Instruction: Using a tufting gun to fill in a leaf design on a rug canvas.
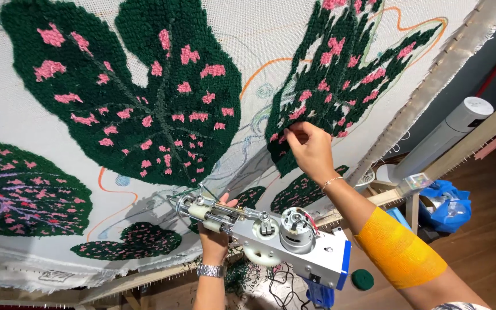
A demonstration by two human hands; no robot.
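Observation:
A white backing cloth (259, 34) stretched on a wooden frame carries tufted dark green leaves with pink spots. My right hand (310, 148) pinches at the yarn on the edge of the right-hand leaf (340, 74), fingers closed on a tuft. A yellow wrap covers my right forearm, and a thin bracelet sits at the wrist. My left hand (213, 235), with a metal watch at its wrist, grips a silver and blue tufting gun (271, 235) from below. The gun's needle end points at the cloth near the large middle leaf (144, 97).
The wooden frame rail (144, 278) runs along the cloth's lower edge. A white tower fan (449, 135) and a blue plastic bag (446, 204) stand at the right. A green yarn roll (363, 279) lies on the wooden floor. Cables hang below the gun.

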